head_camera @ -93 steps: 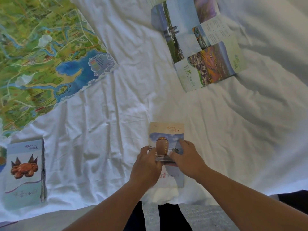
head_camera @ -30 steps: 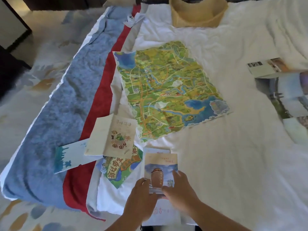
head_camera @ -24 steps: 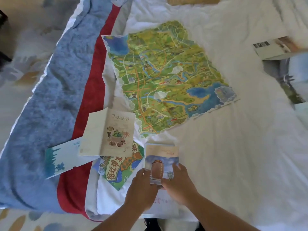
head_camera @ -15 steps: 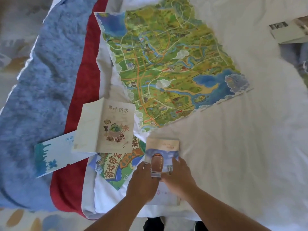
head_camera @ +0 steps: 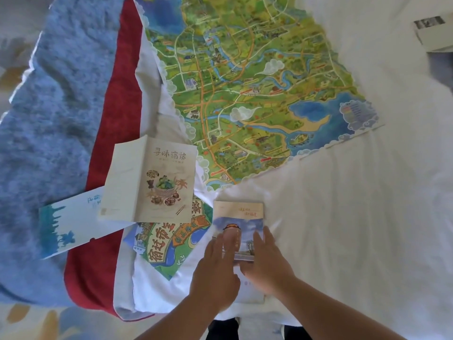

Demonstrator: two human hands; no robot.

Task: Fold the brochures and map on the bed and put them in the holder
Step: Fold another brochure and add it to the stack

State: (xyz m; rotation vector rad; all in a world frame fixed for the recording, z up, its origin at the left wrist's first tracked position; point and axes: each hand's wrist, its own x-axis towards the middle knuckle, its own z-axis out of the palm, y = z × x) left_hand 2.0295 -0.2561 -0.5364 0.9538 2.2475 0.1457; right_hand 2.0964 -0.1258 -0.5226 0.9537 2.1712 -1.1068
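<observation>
A folded brochure with a brown jar on its cover (head_camera: 239,218) lies on the white sheet at the bed's near edge. My left hand (head_camera: 215,271) and my right hand (head_camera: 267,263) both press flat on its lower half, fingers fairly straight. A large illustrated map (head_camera: 250,94) lies spread open across the middle of the bed. Left of my hands lie a cream food booklet (head_camera: 149,180), a white and teal brochure (head_camera: 66,224) and a folded cartoon map (head_camera: 169,239). The holder is out of view.
A blue blanket (head_camera: 49,119) and a red strip (head_camera: 112,119) drape over the bed's left side. Another leaflet (head_camera: 431,33) sits at the top right corner. White sheet (head_camera: 355,229) stretches to the right. Patterned carpet (head_camera: 36,320) shows at the lower left.
The view swung left and tilted down, so the holder at the bed's far end left the frame. Both hands carried the jar brochure left beside the pile and now press it flat.
</observation>
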